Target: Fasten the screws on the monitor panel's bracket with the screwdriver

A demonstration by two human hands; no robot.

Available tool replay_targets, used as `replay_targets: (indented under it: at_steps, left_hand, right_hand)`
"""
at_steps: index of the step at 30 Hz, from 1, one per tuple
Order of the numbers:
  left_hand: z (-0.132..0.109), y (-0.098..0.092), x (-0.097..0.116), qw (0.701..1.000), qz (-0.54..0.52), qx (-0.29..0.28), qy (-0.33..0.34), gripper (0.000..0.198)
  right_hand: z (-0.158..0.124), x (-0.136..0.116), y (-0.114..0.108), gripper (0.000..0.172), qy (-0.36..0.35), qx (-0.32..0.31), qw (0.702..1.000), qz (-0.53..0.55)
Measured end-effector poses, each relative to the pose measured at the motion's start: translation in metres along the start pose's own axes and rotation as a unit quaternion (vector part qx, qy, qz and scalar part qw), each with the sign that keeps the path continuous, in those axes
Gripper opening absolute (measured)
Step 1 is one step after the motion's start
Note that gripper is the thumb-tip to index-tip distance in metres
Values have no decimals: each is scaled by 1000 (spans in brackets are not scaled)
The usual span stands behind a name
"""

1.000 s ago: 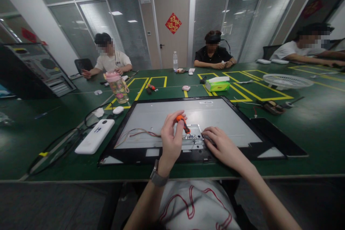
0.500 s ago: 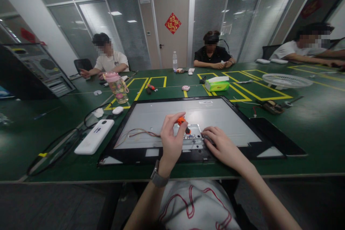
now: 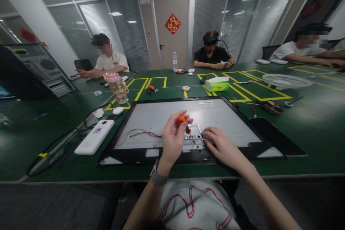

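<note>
In the head view, my left hand (image 3: 173,137) is closed around the orange and black handle of a screwdriver (image 3: 182,119). Its tip slants down to a small metal plate with a circuit board (image 3: 193,138). That plate sits near the front edge of a large grey display panel (image 3: 226,120) with a black frame, lying flat before me. My right hand (image 3: 220,144) rests on the panel just right of the plate, fingers stretched out and touching around the plate's edge. Thin coloured wires (image 3: 142,131) run left from under my left hand.
Left of the panel lie a white power bank (image 3: 95,137), a black cable (image 3: 55,165) and a pink-lidded bottle (image 3: 117,88). On the right are a black phone-like slab (image 3: 277,136) and a tape-measure-like tool (image 3: 272,107). A green tissue pack (image 3: 217,84) stands beyond; people sit opposite.
My left fingers have shifted on the screwdriver handle, which has tilted slightly, and more of it shows. My right hand has stayed in place.
</note>
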State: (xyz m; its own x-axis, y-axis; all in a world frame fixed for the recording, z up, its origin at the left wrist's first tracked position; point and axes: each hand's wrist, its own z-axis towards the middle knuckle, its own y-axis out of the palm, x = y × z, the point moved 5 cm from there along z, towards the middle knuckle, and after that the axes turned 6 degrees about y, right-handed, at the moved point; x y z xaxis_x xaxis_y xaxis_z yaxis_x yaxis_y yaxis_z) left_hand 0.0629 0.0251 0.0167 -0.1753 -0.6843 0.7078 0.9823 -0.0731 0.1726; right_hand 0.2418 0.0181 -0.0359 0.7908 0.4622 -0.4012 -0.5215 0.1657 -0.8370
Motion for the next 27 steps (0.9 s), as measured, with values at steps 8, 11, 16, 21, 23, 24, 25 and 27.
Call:
replay_targets:
  at_steps: [8, 11, 16, 21, 23, 24, 25, 27]
  left_hand:
    - [-1, -13, 7, 976, 172, 94, 99, 14]
    - [-3, -10, 7, 978, 176, 61, 99, 22]
    - [-3, -11, 14, 967, 199, 78, 139, 15]
    - [-4, -8, 16, 969, 179, 35, 166, 17]
    - [-5, -7, 13, 975, 164, 10, 148, 18]
    - [-6, -6, 12, 979, 153, 1, 137, 18]
    - [-6, -5, 11, 983, 137, -6, 125, 18]
    - [-5, -2, 9, 990, 95, -21, 98, 20]
  right_hand:
    - [0, 0, 0, 23, -1, 3, 1000, 0]
    - [0, 0, 0, 23, 3, 0, 1000, -2]
    - [0, 0, 1, 24, 2, -6, 1000, 0]
    - [0, -1, 0, 24, -2, 2, 1000, 3]
    - [0, -2, -2, 24, -3, 6, 1000, 5]
    - [0, -3, -2, 24, -3, 7, 1000, 5]
    - [0, -3, -2, 24, -3, 6, 1000, 6]
    - [0, -4, -3, 24, -2, 5, 1000, 7]
